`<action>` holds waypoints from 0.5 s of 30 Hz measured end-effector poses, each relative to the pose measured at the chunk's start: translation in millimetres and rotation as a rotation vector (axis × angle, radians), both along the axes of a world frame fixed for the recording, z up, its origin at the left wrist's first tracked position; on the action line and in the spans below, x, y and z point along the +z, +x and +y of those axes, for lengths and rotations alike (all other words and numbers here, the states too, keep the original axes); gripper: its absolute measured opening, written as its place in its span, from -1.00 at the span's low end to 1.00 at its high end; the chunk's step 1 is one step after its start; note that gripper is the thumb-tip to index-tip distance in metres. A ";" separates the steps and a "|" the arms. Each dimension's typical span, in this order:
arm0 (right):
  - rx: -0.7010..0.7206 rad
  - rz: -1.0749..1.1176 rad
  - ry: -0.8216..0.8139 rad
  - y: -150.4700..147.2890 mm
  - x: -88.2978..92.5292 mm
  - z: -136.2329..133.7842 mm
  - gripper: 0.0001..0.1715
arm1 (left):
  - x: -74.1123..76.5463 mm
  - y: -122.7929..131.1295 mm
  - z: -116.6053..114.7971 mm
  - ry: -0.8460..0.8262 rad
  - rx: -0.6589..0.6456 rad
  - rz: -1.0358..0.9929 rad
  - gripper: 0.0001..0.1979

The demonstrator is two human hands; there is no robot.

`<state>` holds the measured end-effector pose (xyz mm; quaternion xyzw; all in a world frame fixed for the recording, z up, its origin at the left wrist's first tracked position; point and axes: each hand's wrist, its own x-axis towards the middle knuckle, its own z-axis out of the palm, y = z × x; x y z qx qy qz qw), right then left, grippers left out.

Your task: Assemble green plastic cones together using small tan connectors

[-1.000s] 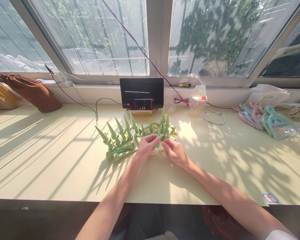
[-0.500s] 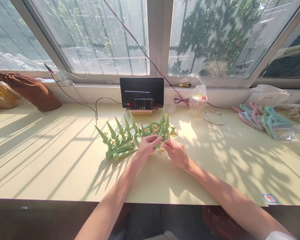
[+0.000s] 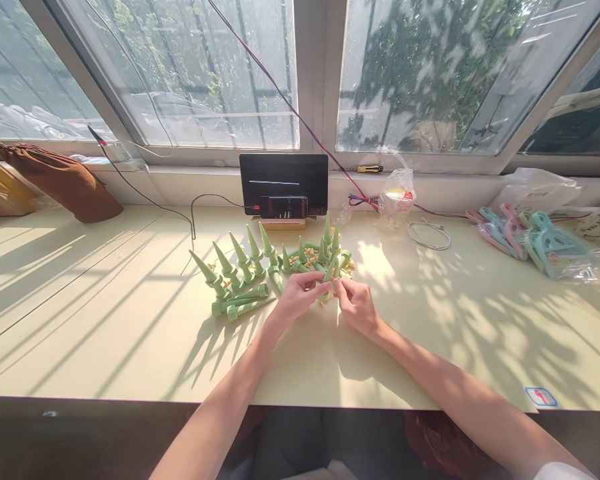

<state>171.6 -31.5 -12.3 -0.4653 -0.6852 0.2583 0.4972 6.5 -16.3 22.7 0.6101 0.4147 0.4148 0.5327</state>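
My left hand is closed, its thumb and fingers gripping a pointed green plastic spike that stands tip up. Right beside it, my right hand pinches at the spike's lower part; what lies between those fingertips is too small to make out. Just behind both hands is a heap of green parts mixed with small yellowish pieces. To the left, several assembled green spikes form a slanting row, tips up. Several green tubes lie flat in front of that row.
A tablet and a phone lean on a wooden stand by the window. A brown pouch lies far left. At right are a coiled white cable, pastel plastic hangers and a clear bag. A box cutter rests on the ledge.
Both hands have come together, and the spike in my left hand has shifted slightly right. My right fingertips now meet it. The row of spikes has not moved.
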 end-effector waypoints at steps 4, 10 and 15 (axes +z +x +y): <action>-0.010 0.024 -0.008 -0.3 -3.1 2.8 -0.47 | 0.5 0.4 0.1 0.020 -0.007 0.033 -0.60; -0.024 0.009 -0.016 -0.2 -0.9 2.7 -0.54 | 2.2 1.8 0.3 -0.050 0.034 0.009 -0.61; 0.029 -0.064 0.103 0.5 -1.2 2.6 -0.73 | 0.7 -1.9 3.5 -0.127 0.099 -0.036 -0.62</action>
